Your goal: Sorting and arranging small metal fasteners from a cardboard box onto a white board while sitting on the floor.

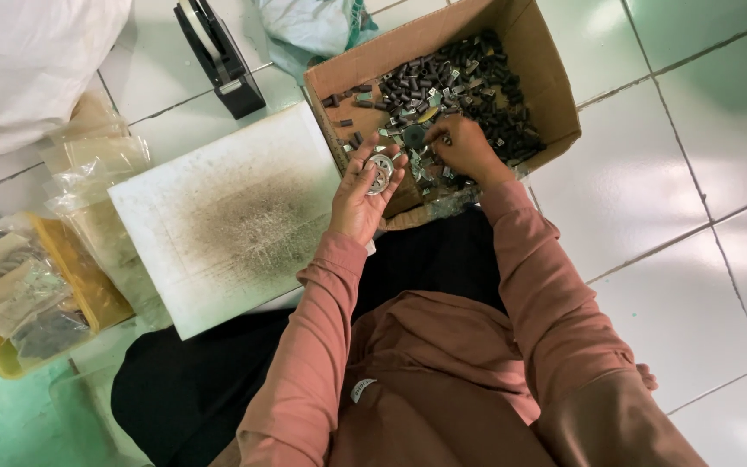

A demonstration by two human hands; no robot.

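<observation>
— What is the left hand [358,192] holding?
— It is cupping a round metal disc [380,170], flat face up, by the box [555,95] edge.
— And the right hand [464,149]?
— Pinching small dark parts [469,73] inside the box; yellow tray [88,285] of clear bags is sitting on the floor [693,173], far left.

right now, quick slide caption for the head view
Left hand holds a round metal disc; right hand picks among small dark parts in a cardboard box.

Bright, even daylight, soft shadows. Glossy floor tiles [693,156] right of the cardboard box [538,78] carry pale glare. Deep shade inside the box; small dark parts there merge. Slight softness and wide-angle stretch toward frame edges.
</observation>
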